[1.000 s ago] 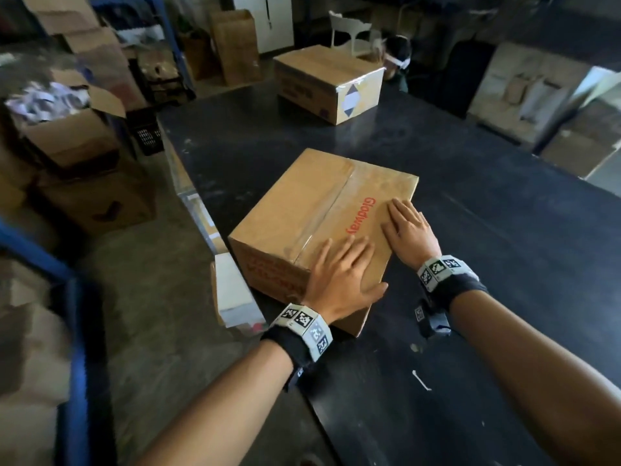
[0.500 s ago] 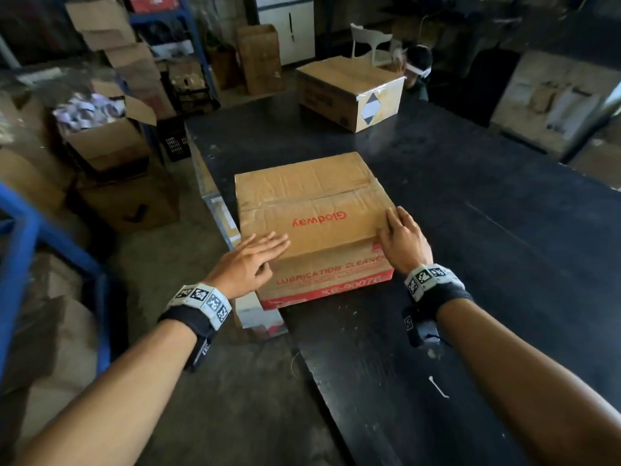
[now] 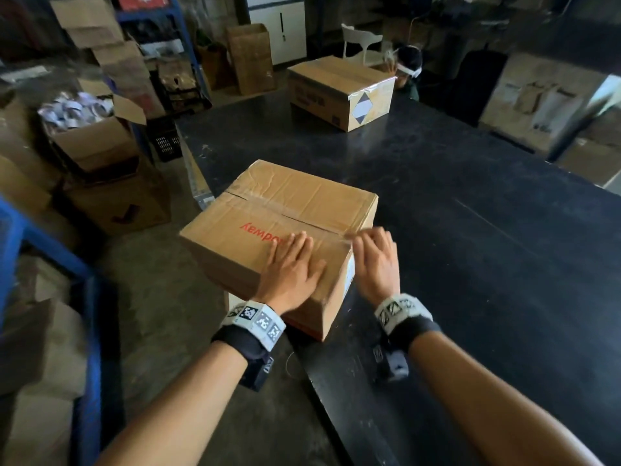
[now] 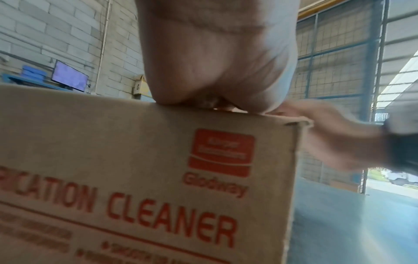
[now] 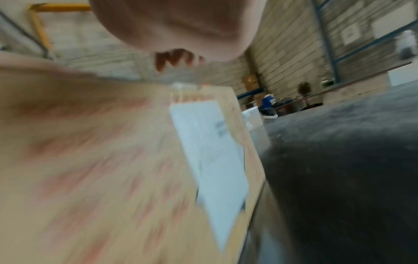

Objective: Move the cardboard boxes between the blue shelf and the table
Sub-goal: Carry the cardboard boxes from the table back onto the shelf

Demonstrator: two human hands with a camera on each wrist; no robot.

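Note:
A taped brown cardboard box [image 3: 295,203] with red print lies at the near left edge of the black table [image 3: 487,250], one corner hanging past that edge. My left hand [image 3: 292,264] lies flat on the box's top, fingers straight. In the left wrist view the palm [image 4: 217,62] rests on the top edge above the words "CLEANER" on the box side [image 4: 135,178]. My right hand [image 3: 373,257] is at the top right edge, fingers stretched over it. The right wrist view is blurred and shows the box [image 5: 90,160] with a white label [image 5: 210,151].
A second closed box [image 3: 339,92] stands at the table's far end, with a person [image 3: 408,67] behind it. Blue shelf frames [image 3: 13,237] stand at the near left and far left [image 3: 183,38]. Open and stacked boxes [image 3: 97,139] crowd the floor on the left.
The box has turned on the table under my hands. My left hand went from the box's left side back onto its top. My right hand stays at the right edge.

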